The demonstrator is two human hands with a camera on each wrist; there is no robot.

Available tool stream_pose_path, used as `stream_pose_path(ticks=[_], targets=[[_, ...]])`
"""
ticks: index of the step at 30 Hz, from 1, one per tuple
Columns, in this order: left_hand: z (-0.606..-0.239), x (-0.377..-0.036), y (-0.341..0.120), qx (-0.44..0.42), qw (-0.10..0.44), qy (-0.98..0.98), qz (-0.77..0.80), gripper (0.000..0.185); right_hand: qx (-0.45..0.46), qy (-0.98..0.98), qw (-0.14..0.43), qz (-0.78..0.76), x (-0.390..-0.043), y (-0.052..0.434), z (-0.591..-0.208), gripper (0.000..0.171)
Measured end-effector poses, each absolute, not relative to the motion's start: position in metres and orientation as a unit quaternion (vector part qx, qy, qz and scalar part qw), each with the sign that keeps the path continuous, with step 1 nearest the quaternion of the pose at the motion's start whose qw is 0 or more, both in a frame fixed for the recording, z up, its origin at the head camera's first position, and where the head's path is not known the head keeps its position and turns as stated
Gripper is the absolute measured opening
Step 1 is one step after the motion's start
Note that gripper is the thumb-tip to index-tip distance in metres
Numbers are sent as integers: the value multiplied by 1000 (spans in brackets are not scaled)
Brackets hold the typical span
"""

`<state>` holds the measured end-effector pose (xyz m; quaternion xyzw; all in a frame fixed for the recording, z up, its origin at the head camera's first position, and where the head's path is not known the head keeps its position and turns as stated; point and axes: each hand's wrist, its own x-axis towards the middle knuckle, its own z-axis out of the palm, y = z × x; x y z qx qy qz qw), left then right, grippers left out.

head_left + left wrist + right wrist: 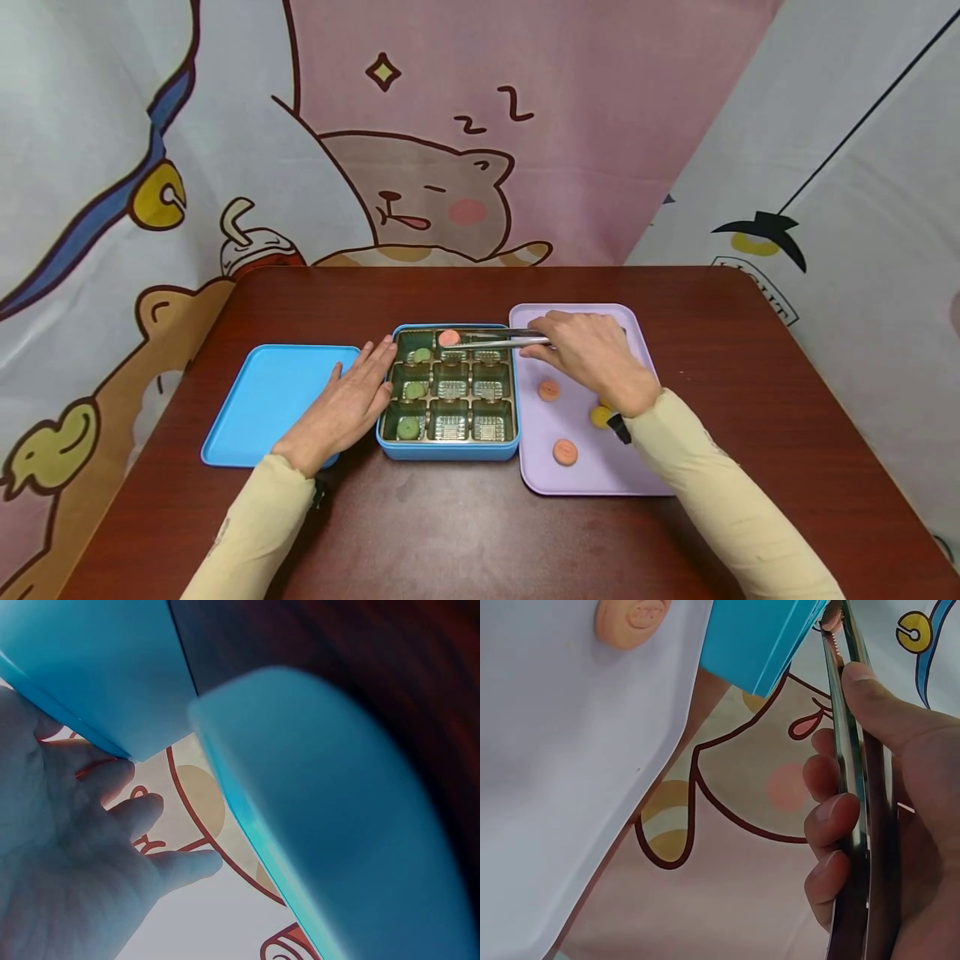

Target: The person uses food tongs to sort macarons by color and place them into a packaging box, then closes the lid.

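In the head view, a blue box (448,452) with a compartmented insert stands mid-table. My left hand (341,412) rests along its left side, fingers extended. My right hand (588,357) grips metal tongs (849,772), which reach leftward over the box's back row. Between the tongs' tips is a round pinkish-orange piece (448,337), over the middle back compartment. Down the left column lie green round pieces, one per compartment: front (408,428), middle (414,390) and back (422,356).
A lilac tray (543,479) adjoins the box on the right. It carries orange pieces, one nearer the back (549,390) and one in front (566,452), plus yellow (600,417) partly behind the right wrist. A flat blue lid (262,408) lies left, partly under the left forearm.
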<state>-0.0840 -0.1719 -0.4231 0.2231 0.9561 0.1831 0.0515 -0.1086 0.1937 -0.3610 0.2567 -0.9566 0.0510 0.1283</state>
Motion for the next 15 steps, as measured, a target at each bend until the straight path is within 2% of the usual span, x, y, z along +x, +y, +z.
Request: stream_pose_path(ticks=[15], targets=[[-424,-84,-172,227,42,955,188,60,260,-956,131,34,-112,186,-360,34]])
